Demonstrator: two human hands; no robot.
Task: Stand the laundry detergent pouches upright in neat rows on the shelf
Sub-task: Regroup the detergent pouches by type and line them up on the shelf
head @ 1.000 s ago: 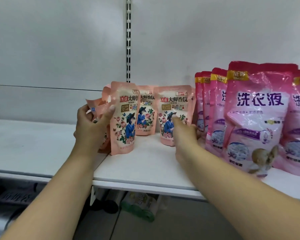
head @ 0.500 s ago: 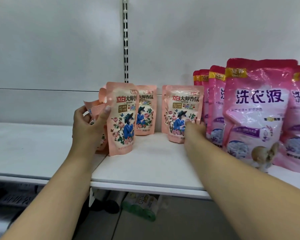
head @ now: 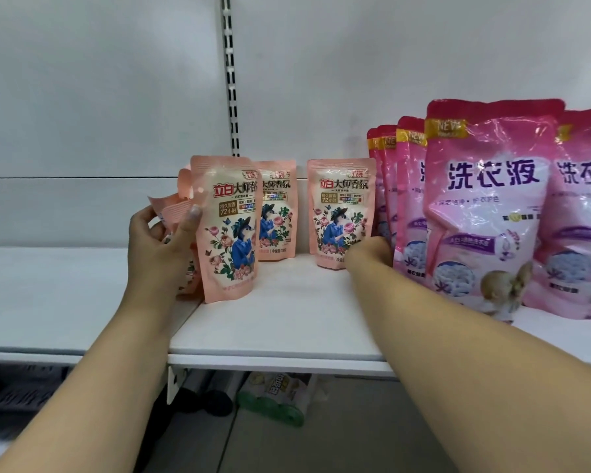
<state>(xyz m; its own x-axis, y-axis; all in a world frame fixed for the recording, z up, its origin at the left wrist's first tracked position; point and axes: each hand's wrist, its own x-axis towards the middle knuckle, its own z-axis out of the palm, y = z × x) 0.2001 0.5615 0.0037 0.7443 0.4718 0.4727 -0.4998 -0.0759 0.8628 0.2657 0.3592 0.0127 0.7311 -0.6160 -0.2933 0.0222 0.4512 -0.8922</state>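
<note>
Small peach detergent pouches with a flower print stand on the white shelf (head: 280, 339). My left hand (head: 161, 247) grips a bunch of them at the left, with the front pouch (head: 227, 230) upright and several tilted ones behind it. A second pouch (head: 278, 213) stands further back. My right hand (head: 369, 254) rests against the lower right corner of a third upright pouch (head: 340, 213), beside the big pink bags; its fingers are hidden behind it.
Large pink detergent bags (head: 485, 206) stand in rows on the right of the shelf. A slotted upright (head: 232, 73) runs up the white back wall. Below the shelf lie a green pack (head: 273, 396) and dark items on the floor.
My right hand has pushed the third pouch to the right, up to the pink bags, leaving a gap beside the second pouch. The left hand has kept its hold.
</note>
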